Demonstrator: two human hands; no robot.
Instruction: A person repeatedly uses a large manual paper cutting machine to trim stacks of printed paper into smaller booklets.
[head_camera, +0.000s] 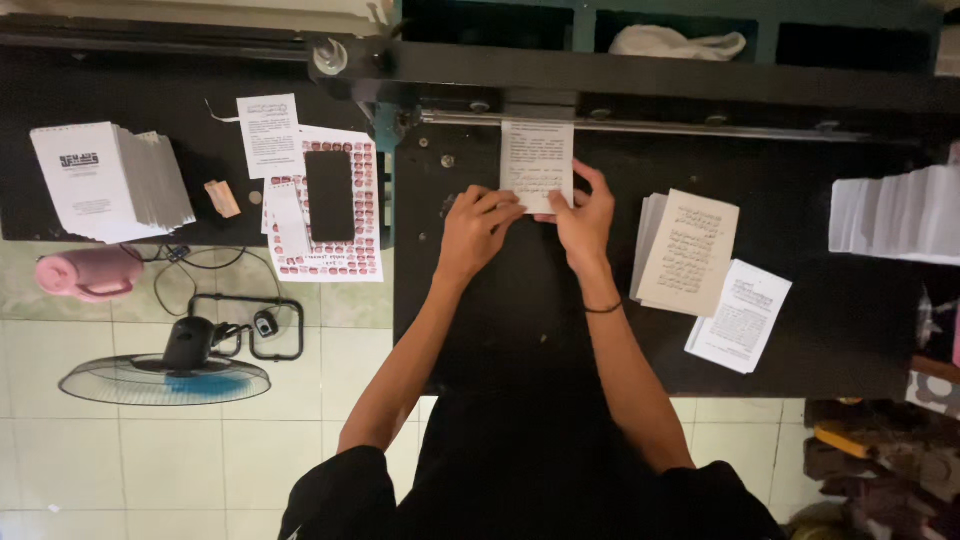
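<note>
A small stack of printed white sheets (537, 160) lies on the black bed of a paper cutter (500, 300), its far edge pushed under the metal clamp bar (640, 125). My left hand (476, 228) presses on the stack's near left corner. My right hand (583, 220) holds its near right edge, fingers curled around the side. Both hands touch the same stack.
To the right lie a pile of printed sheets (688, 250), a loose printed sheet (740, 315) and a tall white stack (895, 215). On the left are a booklet stack (105, 180), a black phone (330, 195) on a sticker sheet, a pink bottle (88, 273) and a floor fan (165, 375).
</note>
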